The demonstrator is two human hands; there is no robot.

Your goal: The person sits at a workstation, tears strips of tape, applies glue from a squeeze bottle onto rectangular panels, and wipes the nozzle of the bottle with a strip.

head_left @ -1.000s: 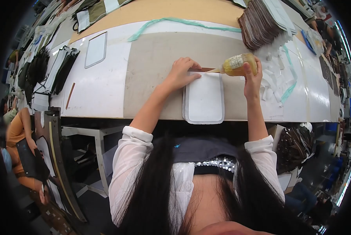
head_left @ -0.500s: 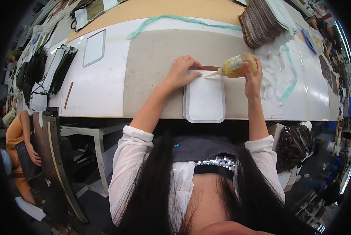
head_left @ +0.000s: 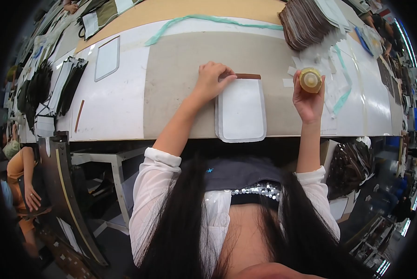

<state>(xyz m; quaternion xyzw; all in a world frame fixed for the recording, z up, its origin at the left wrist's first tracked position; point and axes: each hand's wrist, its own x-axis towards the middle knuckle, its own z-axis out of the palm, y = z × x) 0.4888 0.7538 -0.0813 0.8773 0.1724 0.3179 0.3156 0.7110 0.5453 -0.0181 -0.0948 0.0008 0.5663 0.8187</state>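
Observation:
A white rounded panel with a grey border (head_left: 241,111) lies at the table's front edge, with a brown strip (head_left: 249,76) along its far end. My left hand (head_left: 213,79) is at the panel's far left corner, fingers curled and closed at the end of the strip; what lies between the fingertips is hidden. To the right, my right hand (head_left: 309,100) is wrapped round a bottle of yellowish liquid (head_left: 310,80). The bottle is held above the table, one end facing the camera, and its nozzle is not visible.
Brown and white pieces are stacked (head_left: 306,25) at the back right, near white scraps and a green strip (head_left: 342,93). A grey-edged white panel (head_left: 107,59), a thin brown strip (head_left: 79,116) and dark pieces (head_left: 71,86) lie left. Another person's hand (head_left: 32,197) is at lower left.
My right hand has moved the bottle away from the panel and turned it, so the nozzle no longer shows over the panel. My left hand remains at the far left corner.

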